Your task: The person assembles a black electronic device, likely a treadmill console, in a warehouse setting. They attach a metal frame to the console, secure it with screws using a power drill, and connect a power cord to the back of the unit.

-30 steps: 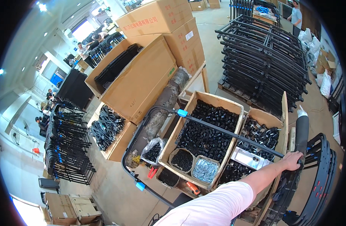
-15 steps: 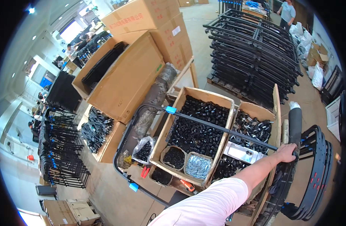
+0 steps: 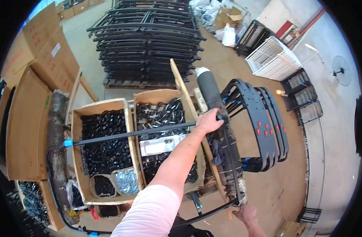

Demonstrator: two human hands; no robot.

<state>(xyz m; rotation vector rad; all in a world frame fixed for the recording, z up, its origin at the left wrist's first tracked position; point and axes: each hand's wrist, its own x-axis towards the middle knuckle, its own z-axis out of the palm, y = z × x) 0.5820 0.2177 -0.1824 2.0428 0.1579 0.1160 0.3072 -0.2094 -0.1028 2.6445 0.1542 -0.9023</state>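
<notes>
Black tubular frame [image 3: 129, 134], spanning above the cardboard boxes [image 3: 104, 108] of black parts: left hand [image 3: 209, 120] closed around its upper bar, right hand [image 3: 246, 213] gripping the lower rail (beside the boxes).

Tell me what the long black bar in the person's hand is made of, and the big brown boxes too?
The black bar in the left hand looks like painted metal: thin, straight, evenly matte black, with a blue plastic-looking cap at its far end. The brown boxes look like plain corrugated cardboard: dull tan walls with thin, bent edges. The right hand grips another black rod low down.
</notes>
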